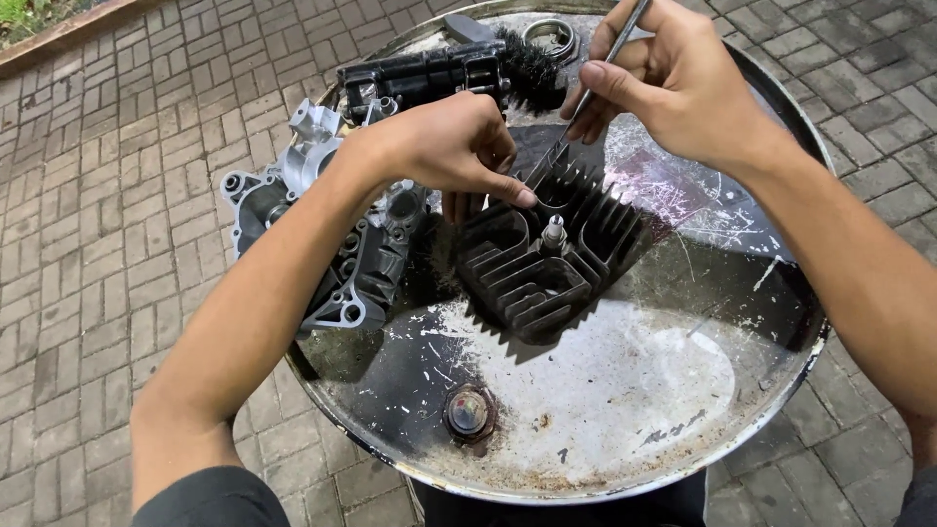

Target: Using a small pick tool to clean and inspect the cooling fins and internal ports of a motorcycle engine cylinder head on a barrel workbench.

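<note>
A finned black cylinder head (pixel 547 259) lies near the middle of an upturned metal drum top (pixel 625 410) that serves as the bench, its spark plug (pixel 554 232) standing up from the centre. The left hand (pixel 444 146) sits at the head's far-left corner, fingers (pixel 508 185) curled together and pressed down on the fins, thumb tip touching the top edge. The right hand (pixel 673 83) hangs over the far edge of the drum, fingers clamped around a thin metal tool (pixel 590 93). The tool's long axis slants from upper right down to lower left, its tip meeting the fins just beside the left thumb, so the head lies below and toward the person from the right hand. At the drum's left edge rests a grey engine casing (pixel 332 234); at the far edge lie a black block (pixel 420 73) and a bristle brush (pixel 532 68)
</note>
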